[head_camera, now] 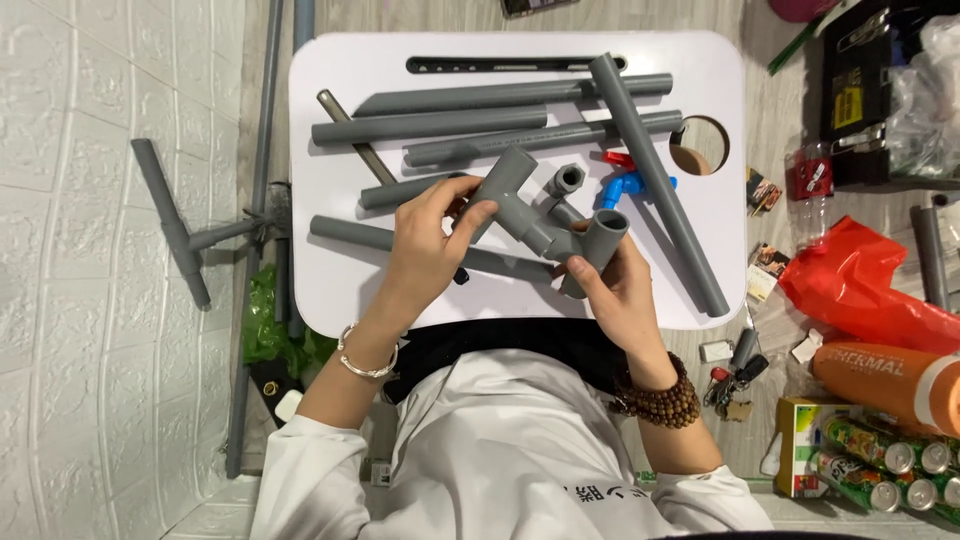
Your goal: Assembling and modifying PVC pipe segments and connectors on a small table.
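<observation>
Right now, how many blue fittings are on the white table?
1 that I can see: a blue fitting mid-table, right of the held grey joint and against the long diagonal pipe. Pipes and hands may hide others.

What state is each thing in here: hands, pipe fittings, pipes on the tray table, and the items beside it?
Left hand: gripping the grey tee fitting.
Right hand: gripping the grey end fitting.
Pipe assembly: joined, held above the table.
White tray table: flat, strewn with pipes.
Long grey pipe: lying diagonally over the others.
Blue fitting: lying loose, partly hidden.
Red bag: crumpled on the floor.
Drink cans: lying on their sides.
</observation>
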